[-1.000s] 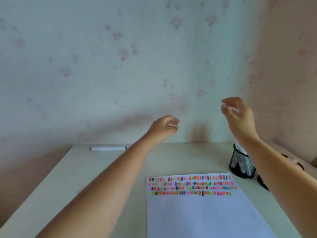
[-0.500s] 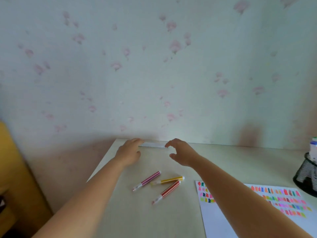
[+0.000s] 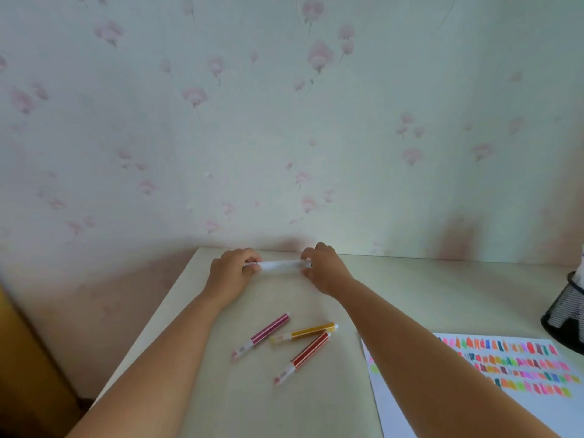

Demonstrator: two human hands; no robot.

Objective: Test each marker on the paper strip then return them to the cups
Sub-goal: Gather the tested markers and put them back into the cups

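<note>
Head view: both hands grip a white marker (image 3: 284, 266) near the surface's (image 3: 410, 289) far edge, left hand (image 3: 232, 273) pinching one end, right hand (image 3: 322, 268) the other. Three markers (image 3: 284, 343) lie nearer; swatched paper (image 3: 521, 374) and mesh cup (image 3: 565, 317) sit right.

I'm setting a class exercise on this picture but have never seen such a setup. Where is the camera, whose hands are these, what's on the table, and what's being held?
There is no machine here: these are a person's two bare hands, filmed by one wide-angle camera worn on their head, looking forward and down. The left hand and right hand each have a grip on one end of a white marker, near the far edge of the table. On the table lie a purple marker, a yellow marker and a red marker. To the right are a paper with rows of colour test marks and a black mesh cup.
</note>
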